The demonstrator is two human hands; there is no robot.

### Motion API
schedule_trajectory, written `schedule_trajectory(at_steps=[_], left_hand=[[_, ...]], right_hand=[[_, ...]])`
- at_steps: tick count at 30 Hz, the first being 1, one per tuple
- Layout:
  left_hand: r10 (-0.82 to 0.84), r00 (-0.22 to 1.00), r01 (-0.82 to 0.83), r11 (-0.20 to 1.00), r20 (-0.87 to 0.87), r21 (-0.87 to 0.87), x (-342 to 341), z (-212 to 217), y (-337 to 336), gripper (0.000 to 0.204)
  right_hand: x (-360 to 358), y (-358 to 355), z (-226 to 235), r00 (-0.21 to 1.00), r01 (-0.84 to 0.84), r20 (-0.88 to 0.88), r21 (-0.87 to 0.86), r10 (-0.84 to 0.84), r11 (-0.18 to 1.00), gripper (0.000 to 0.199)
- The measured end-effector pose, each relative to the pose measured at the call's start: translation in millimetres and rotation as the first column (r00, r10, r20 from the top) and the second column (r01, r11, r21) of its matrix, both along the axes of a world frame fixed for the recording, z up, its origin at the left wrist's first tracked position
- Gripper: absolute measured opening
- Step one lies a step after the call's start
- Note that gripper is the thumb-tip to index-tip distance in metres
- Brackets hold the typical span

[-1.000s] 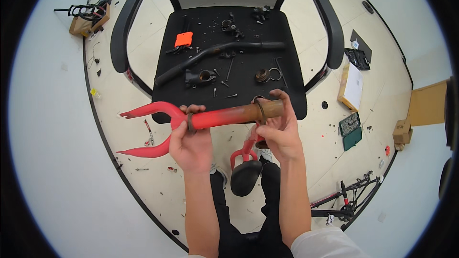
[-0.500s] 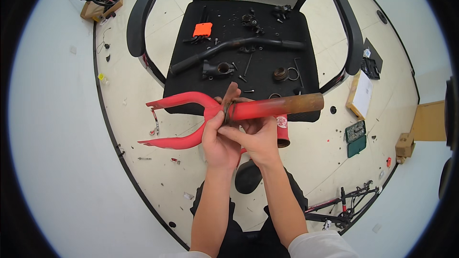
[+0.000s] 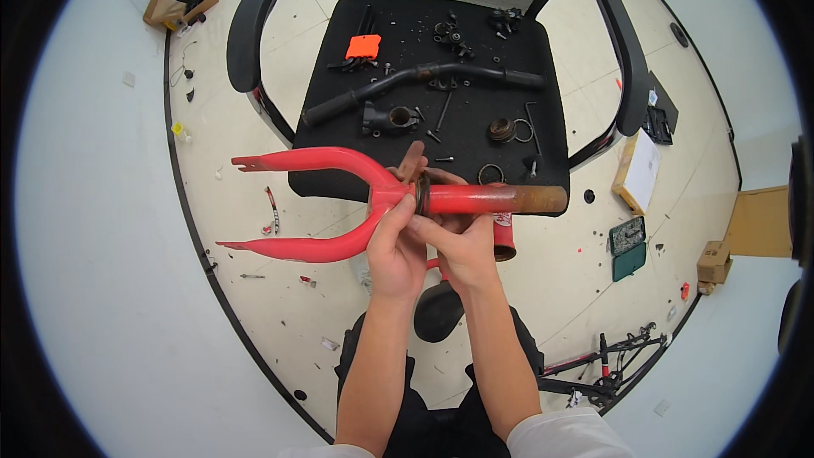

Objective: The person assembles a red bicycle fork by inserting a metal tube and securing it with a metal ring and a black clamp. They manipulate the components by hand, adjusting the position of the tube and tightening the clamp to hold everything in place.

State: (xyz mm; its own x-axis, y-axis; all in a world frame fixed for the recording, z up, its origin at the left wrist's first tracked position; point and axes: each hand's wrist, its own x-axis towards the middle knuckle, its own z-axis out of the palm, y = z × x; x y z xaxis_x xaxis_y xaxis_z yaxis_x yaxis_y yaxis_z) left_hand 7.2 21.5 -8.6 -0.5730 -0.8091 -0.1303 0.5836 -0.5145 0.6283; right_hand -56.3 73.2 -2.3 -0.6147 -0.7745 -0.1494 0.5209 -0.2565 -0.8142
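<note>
A red bicycle fork [image 3: 339, 249] lies sideways across both my hands, its two legs to the left and its steerer tube, rusty at the end, to the right. My left hand [image 3: 397, 256] is closed round the crown, thumb on top. My right hand [image 3: 459, 246] grips the base of the steerer, thumb against a dark, greasy bearing ring [image 3: 422, 193] there. A flat, brownish metal piece [image 3: 413, 159] sticks up behind the crown; its lower end is hidden by fork and fingers. Below the steerer shows a red frame tube [image 3: 504, 242] with an open end.
Before me stands a black office chair [image 3: 339, 148]. On its seat lie a handlebar [image 3: 365, 95], a stem [image 3: 377, 119], an orange tool holder [image 3: 363, 47], a rusty cup [image 3: 502, 130], rings and several bolts. A green case [image 3: 629, 263] and a dark bicycle frame [image 3: 606, 373] are on the floor.
The fork has shifted left and turned a little, its legs lower-left and its steerer end slightly lower. The bearing ring now shows more plainly. Both hands keep their hold.
</note>
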Motion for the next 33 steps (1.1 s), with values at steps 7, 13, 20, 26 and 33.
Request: schedule_trajectory(at_steps=[7, 13, 20, 26, 33], left_hand=[[-0.009, 0.996, 0.013, 0.999, -0.087, 0.051, 1.2, 3.2, -1.0, 0.034], [0.006, 0.995, 0.002, 0.997, -0.096, 0.083, -0.1, -0.9, -0.1, 0.036], [-0.011, 0.995, 0.017, 0.998, -0.095, 0.061, -0.8, -0.4, 1.0, 0.040], [-0.023, 0.996, 0.027, 0.998, -0.086, 0.056, -1.0, -1.5, 2.3, 0.041], [-0.082, 0.992, 0.088, 0.994, -0.091, 0.067, 0.3, -0.5, 3.6, 0.036]], right_hand=[[3.1, -0.9, -3.5, 0.998, 0.007, -0.067, 0.027, -0.006, 1.000, 0.065], [1.8, 2.4, -9.3, 0.978, 0.002, -0.208, 0.057, 0.010, 0.998, 0.070], [2.9, 0.4, -6.7, 0.981, 0.036, -0.192, 0.060, -0.023, 0.998, 0.069], [2.8, 0.6, -9.1, 0.983, 0.035, -0.184, 0.049, -0.025, 0.998, 0.069], [-5.1, 6.5, -3.6, 0.985, -0.002, -0.172, 0.112, 0.021, 0.994, 0.065]])
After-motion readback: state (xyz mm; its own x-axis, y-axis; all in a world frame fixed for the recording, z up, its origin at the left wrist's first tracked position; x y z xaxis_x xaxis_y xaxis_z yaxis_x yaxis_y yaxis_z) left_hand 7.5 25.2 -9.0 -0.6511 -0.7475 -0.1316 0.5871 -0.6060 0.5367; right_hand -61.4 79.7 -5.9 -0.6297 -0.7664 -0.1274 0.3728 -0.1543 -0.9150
